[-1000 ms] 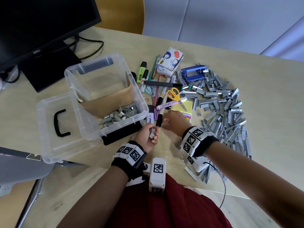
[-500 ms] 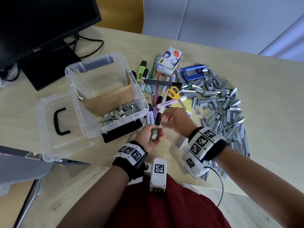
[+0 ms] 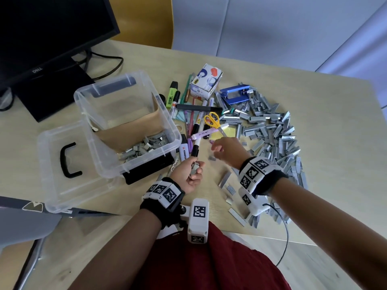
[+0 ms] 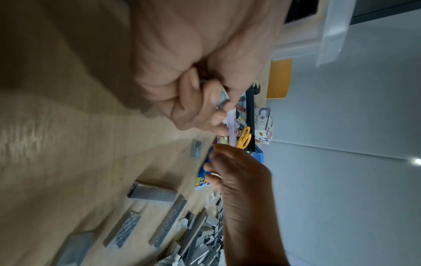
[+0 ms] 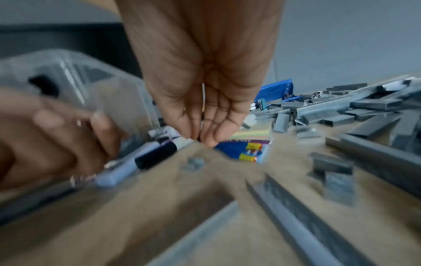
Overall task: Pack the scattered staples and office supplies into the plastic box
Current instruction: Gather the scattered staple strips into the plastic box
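Staples (image 3: 272,139) lie heaped across the right half of the table (image 3: 335,122), strip on strip, with a few loose strips nearer the person's lap. The clear box (image 3: 176,141) stands to the left, propped at a tilt on a black block, with a brown card divider across it and a small pile of staples in its near end. Its lid (image 3: 52,164) lies flat just beside it, black handle up.

Between box and heap sits a jumble of pens and markers, with yellow scissors (image 3: 212,119) on top, a green highlighter, a blue punch (image 3: 235,94) and a small white carton (image 3: 206,81) at the far side.

The left hand (image 3: 189,174) hovers near the box's front corner, fingers curled round a short stack of staples (image 3: 195,169); the left wrist view shows the grey strip pinched between thumb and fingers (image 4: 222,100). The right hand (image 3: 226,151) is in the air just beside it, over the bare wood, blurred. From the right wrist view its fingers (image 5: 214,126) hang down close together, nearly straight, and I can see nothing held in them. One small clump of staples (image 3: 212,158) lies on the table below the two hands.

A dark monitor stands at the far left.
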